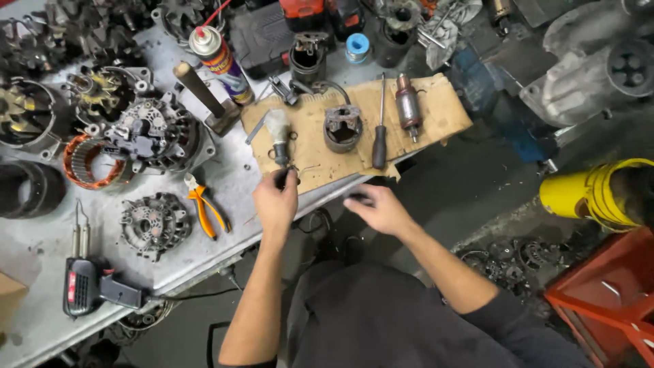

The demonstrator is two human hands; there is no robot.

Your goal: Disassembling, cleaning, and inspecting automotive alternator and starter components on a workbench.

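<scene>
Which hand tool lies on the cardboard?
The black-handled screwdriver, lying lengthwise on the cardboard between the round housing and the armature. The orange pliers and the soldering gun lie on the bare bench instead.

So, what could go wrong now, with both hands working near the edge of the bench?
1. The left hand grips a small dark part at the cardboard sheet edge; it might drop to the floor.
2. The cardboard overhangs the bench, so the screwdriver or armature could roll off.
3. The right hand looks blurred; its small piece may slip.
</scene>
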